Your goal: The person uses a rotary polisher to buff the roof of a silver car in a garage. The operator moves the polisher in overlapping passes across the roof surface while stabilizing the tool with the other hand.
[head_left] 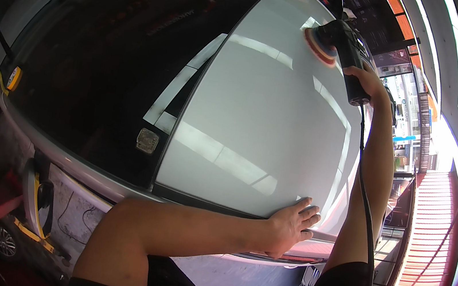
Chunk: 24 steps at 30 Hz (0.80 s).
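Observation:
A white car roof [255, 117] fills the middle of the view, glossy with light reflections. My right hand [367, 80] stretches far out and grips the black body of an electric polisher [343, 42]. Its round pad with red and orange edge [320, 46] presses on the far part of the roof. A black power cord [366, 190] runs from the tool back along my right forearm. My left hand [290, 223] lies flat with fingers spread on the near edge of the roof, by the roof rail.
The dark windshield [101, 62] lies to the left, with a small square sticker [147, 140] near its corner. A yellow-edged side mirror [36, 198] sits at lower left. A red slatted floor or ramp [430, 239] runs along the right.

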{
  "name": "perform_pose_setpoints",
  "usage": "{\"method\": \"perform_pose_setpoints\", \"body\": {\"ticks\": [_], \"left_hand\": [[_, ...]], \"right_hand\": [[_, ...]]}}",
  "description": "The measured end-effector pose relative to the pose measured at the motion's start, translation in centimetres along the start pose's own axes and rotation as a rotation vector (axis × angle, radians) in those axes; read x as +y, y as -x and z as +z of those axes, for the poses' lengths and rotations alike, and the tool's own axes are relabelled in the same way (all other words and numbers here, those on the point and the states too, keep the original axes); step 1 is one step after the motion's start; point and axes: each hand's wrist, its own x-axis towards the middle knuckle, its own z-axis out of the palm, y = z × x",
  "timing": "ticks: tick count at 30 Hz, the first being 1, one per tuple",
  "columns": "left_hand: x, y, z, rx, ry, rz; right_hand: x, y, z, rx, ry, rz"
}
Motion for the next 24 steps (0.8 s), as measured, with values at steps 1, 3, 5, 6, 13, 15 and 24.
{"method": "perform_pose_setpoints", "body": {"ticks": [1, 3, 5, 6, 13, 15, 24], "left_hand": [[-0.1, 0.1, -0.3, -0.011, 0.005, -0.001], [-0.3, 0.3, -0.4, -0.022, 0.004, -0.010], [-0.2, 0.2, -0.2, -0.021, -0.008, -0.007], [-0.2, 0.2, -0.2, -0.018, -0.009, -0.005], [-0.2, 0.2, -0.2, -0.022, -0.023, 0.002], [-0.3, 0.4, -0.3, -0.026, -0.024, -0.004], [-0.3, 0.3, -0.6, -0.042, -0.017, -0.008]], "right_hand": [[-1.0, -0.3, 0.5, -0.026, 0.018, -0.015], [-3.1, -0.6, 1.9, -0.033, 0.011, -0.064], [-4.6, -0.8, 2.7, -0.041, 0.016, -0.107], [-5.4, -0.9, 3.0, -0.051, 0.023, -0.131], [-9.6, -1.8, 4.9, -0.074, 0.100, -0.122], [-10.7, -1.6, 5.5, -0.091, 0.105, -0.147], [-11.0, -1.6, 5.3, -0.105, 0.207, -0.228]]}}
